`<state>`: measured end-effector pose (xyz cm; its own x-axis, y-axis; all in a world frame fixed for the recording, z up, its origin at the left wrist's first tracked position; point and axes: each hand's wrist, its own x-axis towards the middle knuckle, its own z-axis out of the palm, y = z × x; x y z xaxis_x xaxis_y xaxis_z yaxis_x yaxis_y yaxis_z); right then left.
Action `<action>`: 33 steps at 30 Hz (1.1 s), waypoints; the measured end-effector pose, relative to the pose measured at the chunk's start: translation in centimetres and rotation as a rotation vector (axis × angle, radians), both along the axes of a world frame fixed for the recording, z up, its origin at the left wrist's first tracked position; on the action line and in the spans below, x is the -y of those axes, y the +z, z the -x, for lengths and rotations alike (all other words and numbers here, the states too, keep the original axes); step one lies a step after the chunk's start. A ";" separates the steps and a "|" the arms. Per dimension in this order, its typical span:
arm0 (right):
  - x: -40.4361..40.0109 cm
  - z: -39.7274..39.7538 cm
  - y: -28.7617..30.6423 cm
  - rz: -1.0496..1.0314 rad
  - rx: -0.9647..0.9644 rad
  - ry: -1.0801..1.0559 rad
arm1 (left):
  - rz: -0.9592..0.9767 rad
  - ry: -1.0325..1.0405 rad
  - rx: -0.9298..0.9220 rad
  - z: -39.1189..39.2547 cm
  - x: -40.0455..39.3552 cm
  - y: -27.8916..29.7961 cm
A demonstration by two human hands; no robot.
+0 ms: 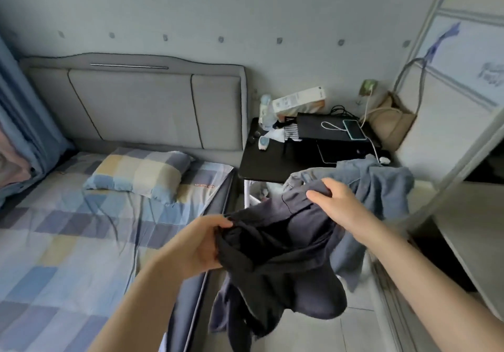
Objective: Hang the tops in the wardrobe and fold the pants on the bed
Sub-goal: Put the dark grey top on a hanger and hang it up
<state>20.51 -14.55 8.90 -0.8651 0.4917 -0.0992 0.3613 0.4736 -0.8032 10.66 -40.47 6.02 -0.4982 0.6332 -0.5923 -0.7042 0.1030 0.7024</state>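
At lower centre of the frame, 2 hands hold up a dark garment (278, 253) in the air beside the bed (68, 242). The left hand (199, 245) grips its bunched edge, and the right hand (338, 201) pinches the cloth higher up (whether it is a top or pants cannot be told). Just behind, right of centre, a blue-grey garment (381, 185) lies draped. Further back stands a cluttered black side table (261, 163). A checked pillow (141, 171) lies at centre left.
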 end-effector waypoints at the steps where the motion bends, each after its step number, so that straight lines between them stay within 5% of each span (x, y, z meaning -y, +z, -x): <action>1: -2.1 -1.1 -0.2 -0.054 0.038 0.017 | -0.004 -0.071 -0.044 -0.6 -2.5 0.9; 8: -9.9 -9.0 -4.2 -0.512 0.423 0.161 | 0.233 -0.107 -0.645 -5.4 -18.0 3.8; 11: -12.3 -11.9 -6.1 -0.485 0.502 0.114 | 0.195 -0.165 -0.826 -8.0 -24.3 4.9; 16: -15.9 -14.4 -7.2 -0.348 0.365 -0.116 | 0.018 -0.271 -1.096 -11.2 -31.3 6.5; 21: -21.7 -18.1 -7.3 -0.235 0.241 -0.579 | 0.000 -0.341 -1.255 -10.7 -36.7 6.1; 27: -29.3 -21.6 -3.0 -0.052 -0.260 -0.954 | 0.108 -0.547 -1.610 -9.5 -46.0 3.2; 33: -33.0 -19.4 2.7 -0.187 -0.313 -0.874 | -0.069 -1.192 -1.297 -10.2 -56.0 0.9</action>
